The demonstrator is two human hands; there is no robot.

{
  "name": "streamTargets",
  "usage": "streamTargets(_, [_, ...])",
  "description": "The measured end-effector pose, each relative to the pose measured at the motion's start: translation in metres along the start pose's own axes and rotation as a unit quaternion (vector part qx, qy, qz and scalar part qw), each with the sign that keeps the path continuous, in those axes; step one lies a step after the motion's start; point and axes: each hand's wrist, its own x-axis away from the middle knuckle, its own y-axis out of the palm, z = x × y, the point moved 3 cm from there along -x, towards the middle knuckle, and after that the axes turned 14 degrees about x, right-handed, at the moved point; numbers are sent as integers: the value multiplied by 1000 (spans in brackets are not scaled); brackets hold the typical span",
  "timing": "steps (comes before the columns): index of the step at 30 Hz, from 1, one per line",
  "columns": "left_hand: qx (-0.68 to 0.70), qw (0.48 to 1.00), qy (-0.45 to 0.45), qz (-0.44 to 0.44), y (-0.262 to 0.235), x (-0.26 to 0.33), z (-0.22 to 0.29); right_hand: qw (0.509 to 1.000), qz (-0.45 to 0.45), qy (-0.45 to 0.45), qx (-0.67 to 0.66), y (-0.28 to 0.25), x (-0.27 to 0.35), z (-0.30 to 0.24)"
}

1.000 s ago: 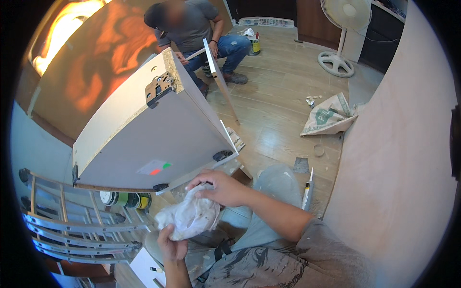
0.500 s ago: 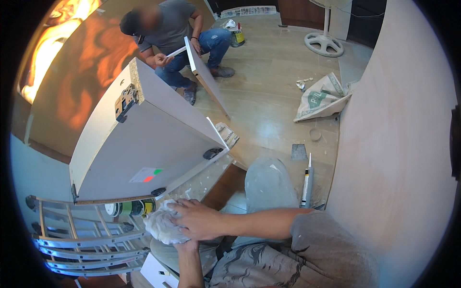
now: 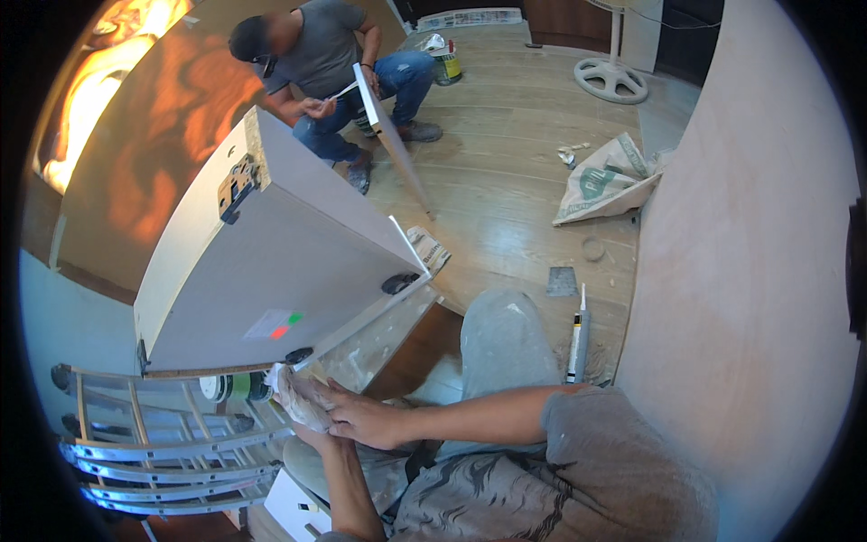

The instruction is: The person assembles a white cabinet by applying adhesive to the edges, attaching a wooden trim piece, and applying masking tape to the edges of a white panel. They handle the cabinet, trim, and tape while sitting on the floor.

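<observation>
Here, crumpled rag [image 3: 302, 403], long axis slanting upper-left, left hand [image 3: 314, 438] grasping it, right hand [image 3: 368, 422] grip unclear

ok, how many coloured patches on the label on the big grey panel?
2: a green patch at the label's right end, and a red patch just below and left of it. None looks hidden.
</observation>
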Motion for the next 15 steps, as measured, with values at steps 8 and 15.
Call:
streamTargets(8, [-234, 946, 220, -41, 10, 2, 10, 998, 64, 12, -20, 0, 0, 4])
streamTargets(15, [-359, 880, 309, -48, 35, 40, 20, 996, 79, 10, -46, -6, 0, 5])
